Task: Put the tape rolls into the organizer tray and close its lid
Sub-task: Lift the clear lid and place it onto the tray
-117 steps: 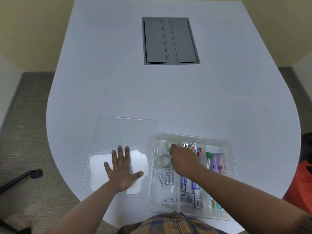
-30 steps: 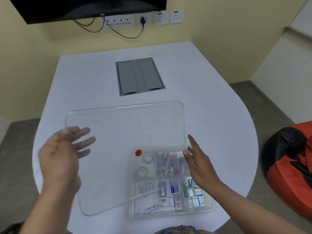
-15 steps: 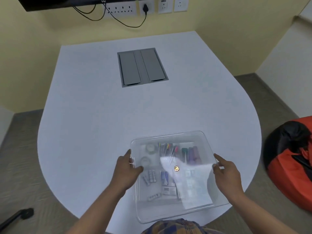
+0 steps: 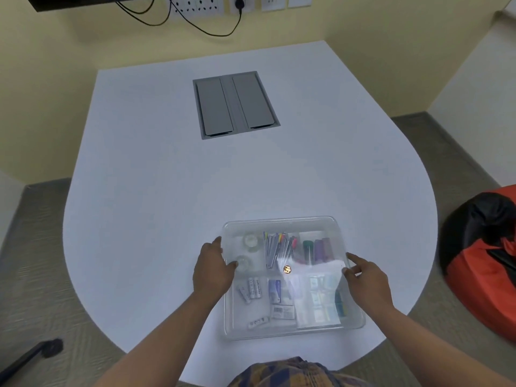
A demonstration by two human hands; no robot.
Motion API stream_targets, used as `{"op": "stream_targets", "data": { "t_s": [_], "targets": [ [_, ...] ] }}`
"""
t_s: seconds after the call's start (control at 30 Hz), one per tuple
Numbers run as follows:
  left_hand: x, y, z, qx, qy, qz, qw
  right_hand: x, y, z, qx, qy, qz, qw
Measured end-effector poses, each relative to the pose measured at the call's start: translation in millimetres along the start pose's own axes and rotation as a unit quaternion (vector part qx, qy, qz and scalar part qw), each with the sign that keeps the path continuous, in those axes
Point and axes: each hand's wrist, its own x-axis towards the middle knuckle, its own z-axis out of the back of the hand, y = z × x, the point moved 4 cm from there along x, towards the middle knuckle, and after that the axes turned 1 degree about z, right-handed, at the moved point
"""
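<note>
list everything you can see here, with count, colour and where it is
table: 1, white, fills the middle of the view
organizer tray: 1, clear, near table edge
lid: 1, clear, lying over the tray
tape rolls: 2, clear, tray's far-left compartment, under the lid
pens: a bunch, mixed colours, far-middle compartment
batteries: several, white, near-left compartment
cable hatch: 1, grey, set into the table's far half
wall sockets: a row, white, on the yellow wall
cables: black, hanging below the sockets
bag: 1, red and black, floor at right
left hand: 1, on the lid's left edge
right hand: 1, on the lid's right edge
</note>
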Motion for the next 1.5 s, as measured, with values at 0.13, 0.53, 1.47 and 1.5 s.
{"op": "stream_targets", "data": {
  "t_s": [0.13, 0.53, 1.47, 1.5],
  "targets": [
    [3.3, 5.8, -5.6, -0.044, 0.01, 0.025, 0.999, 3.7, -6.8, -3.7, 0.019, 0.01, -0.018, 1.0],
    [5.7, 42.6, -19.8, -0.384, 0.105, 0.201, 0.895, 7.4, -34.7, -10.8, 0.227, 0.124, -0.175, 0.95],
    [89.9, 22.5, -26.1, -0.303, 0.113, 0.288, 0.901, 109.2, 17.3, -19.3, 0.253, 0.144, -0.262, 0.92],
    [92.5, 21.0, -24.3, -0.298, 0.107, 0.286, 0.904, 112.5, 19.2, -20.2, 0.242, 0.129, -0.256, 0.927]
  ]
}}
